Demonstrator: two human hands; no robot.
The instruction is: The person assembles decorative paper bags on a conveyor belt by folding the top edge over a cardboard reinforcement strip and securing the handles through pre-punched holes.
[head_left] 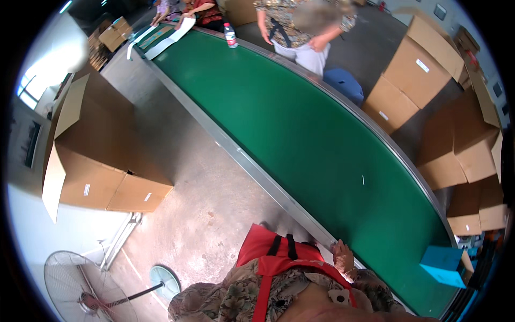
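My right hand [344,257] rests on the near metal rail [241,157] of a long green conveyor belt [279,134]. Its fingers lie over the rail's edge, and nothing shows in them. My left hand is out of sight; only the patterned left sleeve [201,298] appears at the lower edge. A red apron [252,244] with black straps hangs in front of me. On the belt, to the right of my right hand, lies a small thin white strip [363,180].
Open cardboard boxes stand at left [91,180] and right [416,70]. A standing fan [80,290] is at lower left. A blue box [442,265] sits by the belt's near end. Across stands a person [300,27] beside a blue stool [343,85]. A bottle [230,36] stands on the belt.
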